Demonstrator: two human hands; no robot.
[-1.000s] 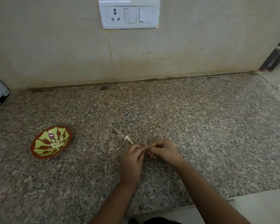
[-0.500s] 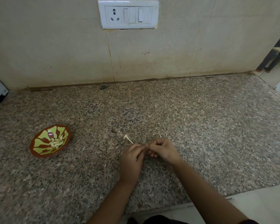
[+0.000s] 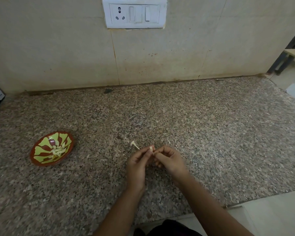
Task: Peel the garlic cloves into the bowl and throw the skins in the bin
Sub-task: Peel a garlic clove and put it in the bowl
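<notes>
Peeling of one garlic clove (image 3: 151, 148) is the step in hand, as I judge it. Both hands meet low over the near middle of the granite bench (image 3: 211, 133). The left hand (image 3: 136, 166) pinches the small pale clove between the tips of thumb and forefinger, so that its pale end shows just above the fingers (image 3: 147, 151); the other fingers of this hand are loosely curled below. The right hand (image 3: 170, 160) comes from the right with its fingers (image 3: 160, 150) curled, and its thumb and forefinger pinch the right side of the same clove, probably at the skin, but the piece is too small to tell how much skin is on it. Just beyond the hands, a little to the left, a pale scrap with a thin stalk (image 3: 134, 144) lies on the bench; it looks like a stem piece or a skin. Well apart to the left stands the brown bowl (image 3: 39, 150) with a yellow-green pattern, and a small heap of peeled cloves (image 3: 58, 150) lies in it, so a good part of the task seems done. No bin is in view. The next move calls for a firm but gentle hold by the left fingers while the right fingers pull the skin away. After that the bare clove must travel left to the bowl, and the skins, together with the scrap, must be gathered for the bin.
</notes>
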